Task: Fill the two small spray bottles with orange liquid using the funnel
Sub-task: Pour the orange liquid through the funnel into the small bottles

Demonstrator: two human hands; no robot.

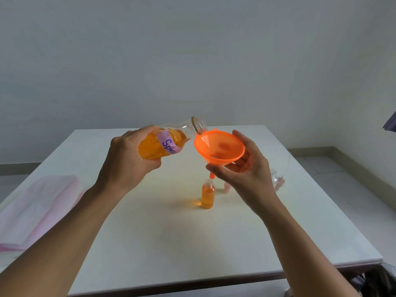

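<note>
- Pale grey walls back a white table (150, 243), with a pink cloth (36, 211) lying at its left edge.
- On the table a small spray bottle (207, 195) stands upright, cap off, filled with orange liquid nearly to the shoulder.
- Behind the right hand (242, 174) a second small bottle (226, 187) is mostly hidden; how full it is cannot be told. Further right, a clear item (276, 179) stands near the table's edge, too blurred to identify.
- The left hand (126, 159) is wrapped around the big supply bottle (162, 144), which bears a purple label and is tipped almost level, its open mouth touching the funnel's rim. The liquid sits low in the body; none seems to be running out at present.
- The right hand cups the orange funnel (218, 148) from below, fingers closed on its cone. The funnel is lifted and tilted, with its spout above the filled bottle's neck but not inside it.
- Risk: with the spout in no bottle, any liquid poured now would likely land on the table.
- Risk: seating it in the already full bottle and pouring would probably overflow it.
- Risk: the tilted cone could let liquid slop over its low side.
- Risk: the small bottles look light, so a nudge from the spout or hand might topple one.
</note>
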